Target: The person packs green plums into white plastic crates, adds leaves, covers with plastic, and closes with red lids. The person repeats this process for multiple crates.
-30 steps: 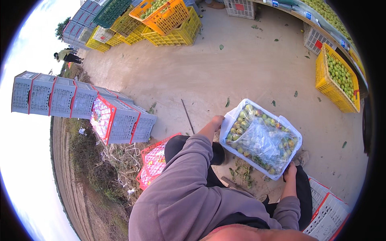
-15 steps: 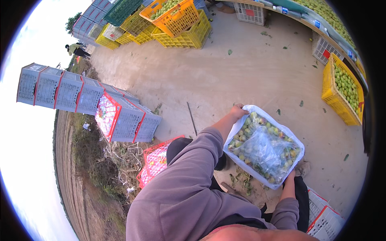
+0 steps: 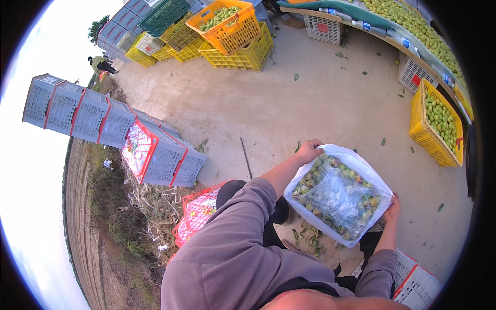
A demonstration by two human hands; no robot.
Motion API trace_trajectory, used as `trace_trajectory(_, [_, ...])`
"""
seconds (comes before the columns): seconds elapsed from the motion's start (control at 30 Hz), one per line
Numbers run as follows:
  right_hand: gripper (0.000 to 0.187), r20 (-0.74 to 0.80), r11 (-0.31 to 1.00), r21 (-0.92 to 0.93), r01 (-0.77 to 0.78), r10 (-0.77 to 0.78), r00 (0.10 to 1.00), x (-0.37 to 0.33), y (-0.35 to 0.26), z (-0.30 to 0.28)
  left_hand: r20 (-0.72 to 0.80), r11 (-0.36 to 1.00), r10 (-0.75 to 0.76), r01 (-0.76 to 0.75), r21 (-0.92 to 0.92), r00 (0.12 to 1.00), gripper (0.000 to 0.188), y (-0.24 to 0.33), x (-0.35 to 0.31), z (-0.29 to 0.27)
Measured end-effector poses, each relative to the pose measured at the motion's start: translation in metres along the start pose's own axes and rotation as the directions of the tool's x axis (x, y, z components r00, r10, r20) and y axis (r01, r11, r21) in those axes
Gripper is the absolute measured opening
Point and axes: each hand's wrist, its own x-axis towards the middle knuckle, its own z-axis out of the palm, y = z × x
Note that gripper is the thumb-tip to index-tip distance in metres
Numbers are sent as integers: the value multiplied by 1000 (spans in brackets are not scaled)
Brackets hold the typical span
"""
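In front of me stands a container lined with a white plastic liner [image 3: 356,159]. It is full of small green and reddish fruit [image 3: 311,188] that look like jujubes. A crumpled clear plastic sheet [image 3: 338,194] covers the middle of the fruit. My left hand [image 3: 311,151] is closed on the liner's rim at the far left corner. At the right corner my right hand [image 3: 393,207] pinches the liner's edge and draws it outward to a point. The container's outer walls are hidden by the liner.
Stacked grey crates with red edges [image 3: 165,155] stand at left, beside a red-rimmed crate [image 3: 199,209]. Yellow crates [image 3: 235,57] and an orange crate of fruit [image 3: 225,26] are at the back. A yellow crate [image 3: 431,137] stands right, below a fruit-covered table [image 3: 408,23]. A thin rod [image 3: 245,157] lies on the ground.
My right hand has moved from the container's lower right side up to its right corner and taken hold of the liner. My left hand stays on the far corner; the liner there stands higher.
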Motion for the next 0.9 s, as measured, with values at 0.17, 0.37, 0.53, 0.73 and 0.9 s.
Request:
trace_trajectory(0.17, [43,58,994,-61,95,-91,994,-46,4,3,-98,985,-66,49,-165,993,40,-31,-28,-35])
trace_trajectory(0.37, [51,-342,695,-539,-476,336,878,-141,34,-14,312,761,-290,20,648,905,68,-68,-68,-60])
trace_trajectory(0.53, [37,-89,391,-901,-189,258,962,-164,8,19,330,643,-533,119,757,780,57,-55,-79,-58])
trace_trajectory(0.73, [30,-163,908,-372,-195,143,976,-192,-31,0,600,807,-546,559,188,586,18,-8,-91,-82])
trace_trajectory(0.9, [9,-349,993,-70,-91,61,935,-130,-26,-77,17,749,-602,572,-335,798,11,-13,-75,-119])
